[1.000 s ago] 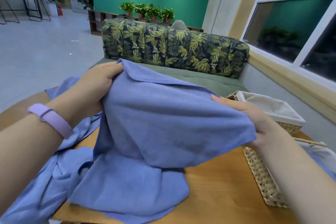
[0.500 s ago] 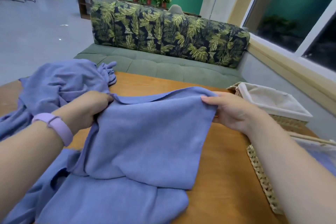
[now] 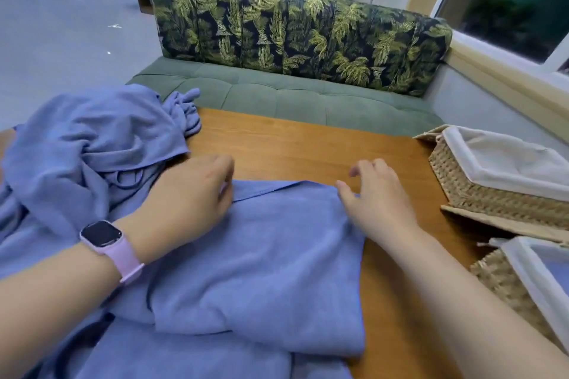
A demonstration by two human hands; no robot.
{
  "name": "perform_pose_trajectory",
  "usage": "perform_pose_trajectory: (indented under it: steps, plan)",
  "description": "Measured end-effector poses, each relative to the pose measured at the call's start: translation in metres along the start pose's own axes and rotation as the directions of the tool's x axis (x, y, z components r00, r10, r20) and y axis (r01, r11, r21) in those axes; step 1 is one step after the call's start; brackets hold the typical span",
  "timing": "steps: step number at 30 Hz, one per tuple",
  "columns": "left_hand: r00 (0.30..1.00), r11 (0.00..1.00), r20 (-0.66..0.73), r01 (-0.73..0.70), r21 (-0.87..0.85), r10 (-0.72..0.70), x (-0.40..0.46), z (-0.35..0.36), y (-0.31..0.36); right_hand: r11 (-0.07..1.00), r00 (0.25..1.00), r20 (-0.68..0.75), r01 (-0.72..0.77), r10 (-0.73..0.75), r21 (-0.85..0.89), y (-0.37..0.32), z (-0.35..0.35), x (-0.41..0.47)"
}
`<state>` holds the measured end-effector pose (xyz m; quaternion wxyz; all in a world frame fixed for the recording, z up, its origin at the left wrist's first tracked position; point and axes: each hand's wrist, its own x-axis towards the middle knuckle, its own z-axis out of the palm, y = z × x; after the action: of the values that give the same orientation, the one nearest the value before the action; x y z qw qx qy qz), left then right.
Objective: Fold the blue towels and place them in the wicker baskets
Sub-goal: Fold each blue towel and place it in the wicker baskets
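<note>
You've brought the blue towel down flat onto the wooden table since half a second ago. Your left hand rests palm-down at its far left corner, fingers curled, grip hidden; your right hand touches the far right corner with fingers loosely spread. Right of you, the far wicker basket shows only its white liner; the near wicker basket holds something blue.

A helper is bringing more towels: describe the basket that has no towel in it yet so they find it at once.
On the wooden table, look to the right edge, where two wicker baskets sit by the window wall. The empty basket is the farther one, nearest the green sofa. Its white liner shows bare, while the nearer basket already holds blue cloth.
</note>
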<state>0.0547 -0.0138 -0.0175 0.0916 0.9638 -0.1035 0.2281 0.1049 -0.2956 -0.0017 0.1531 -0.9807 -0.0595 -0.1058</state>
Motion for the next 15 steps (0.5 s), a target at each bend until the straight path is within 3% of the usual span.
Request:
perform_pose_trajectory:
  steps: [2, 5, 8, 11, 13, 15]
  plan:
    - [0.973, 0.981, 0.183, -0.114, -0.160, 0.143, -0.005, 0.003, 0.021, 0.990, 0.986, 0.153, 0.087, -0.068, -0.115, -0.024, -0.005, -0.020]
    - [0.918, 0.960, 0.343, -0.109, -0.259, 0.197, -0.013, 0.017, 0.041, 0.977, 0.946, 0.323, 0.064, 0.006, -0.206, -0.042, 0.020, -0.049]
    - [0.888, 0.972, 0.455, 0.042, -0.230, 0.069, -0.010, 0.018, 0.046, 0.974, 0.948, 0.308, -0.013, 0.084, -0.225, -0.040, 0.047, -0.061]
    - [0.795, 0.975, 0.598, 0.201, -0.099, -0.103, 0.001, 0.015, 0.035, 0.981, 0.957, 0.281, -0.013, 0.068, -0.196, -0.028, 0.052, -0.055]
    - [0.768, 0.974, 0.620, 0.224, -0.024, -0.161, 0.006, 0.020, 0.022, 0.984, 0.959, 0.281, 0.031, 0.020, -0.173, -0.018, 0.051, -0.047]
    - [0.789, 0.975, 0.584, 0.222, 0.021, -0.192, 0.005, 0.031, 0.013, 0.988, 0.954, 0.300, 0.067, -0.023, -0.138, -0.005, 0.048, -0.034]
